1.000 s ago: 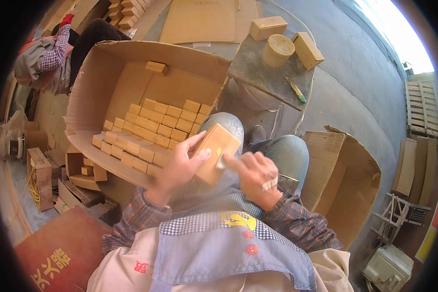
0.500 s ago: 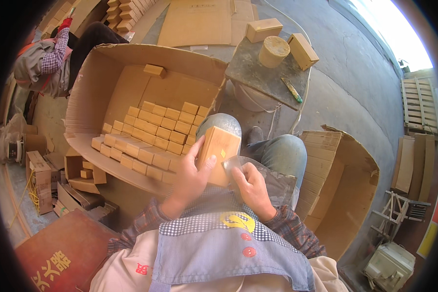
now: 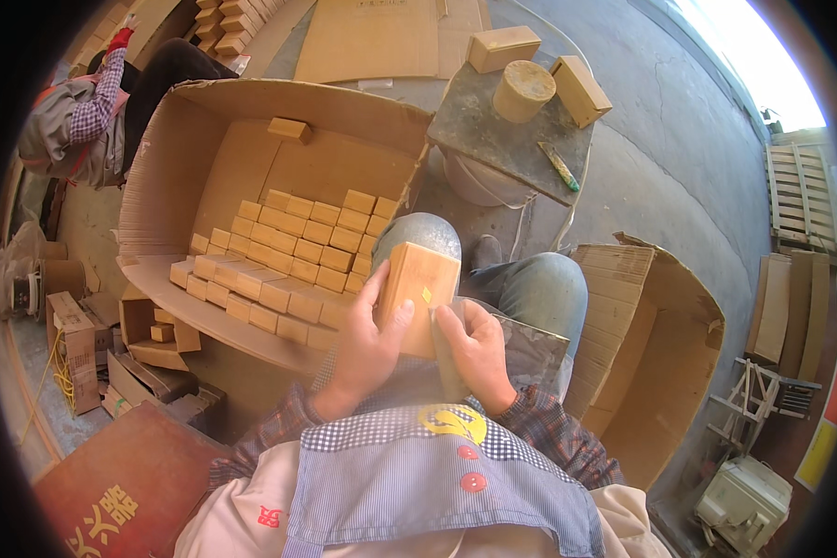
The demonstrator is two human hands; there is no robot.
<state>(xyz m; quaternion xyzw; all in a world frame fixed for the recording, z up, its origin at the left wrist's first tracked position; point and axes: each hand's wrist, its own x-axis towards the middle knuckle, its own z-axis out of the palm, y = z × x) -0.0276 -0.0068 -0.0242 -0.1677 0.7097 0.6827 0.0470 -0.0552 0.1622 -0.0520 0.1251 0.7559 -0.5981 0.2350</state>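
Above my lap, a light wooden box (image 3: pixel 422 279), smooth and rectangular with a small yellow diamond on its face, is held upright and slightly tilted. My left hand (image 3: pixel 367 339) grips it from the left, thumb on the near face and fingers along the side. Close against its right edge, my right hand (image 3: pixel 477 349) pinches a thin greyish sheet (image 3: pixel 446 363) that hangs down beside the box. Whether the sheet is film or abrasive paper I cannot tell. Under the right hand, a dark panel with clear plastic (image 3: pixel 539 346) lies across my thigh.
A big open carton (image 3: pixel 172 219) at the left holds rows of wooden blocks (image 3: pixel 279 237). Ahead stands a small dark table (image 3: pixel 493 139) with two wooden boxes, a round tub (image 3: pixel 524 91) and a cutter-like tool (image 3: pixel 558 167). Another carton (image 3: pixel 614 307) is right. A person (image 3: pixel 74 130) sits far left.
My right hand has shifted slightly up and left along the box's edge, and the thin sheet now hangs lower beside it. The left hand keeps its grip on the box.
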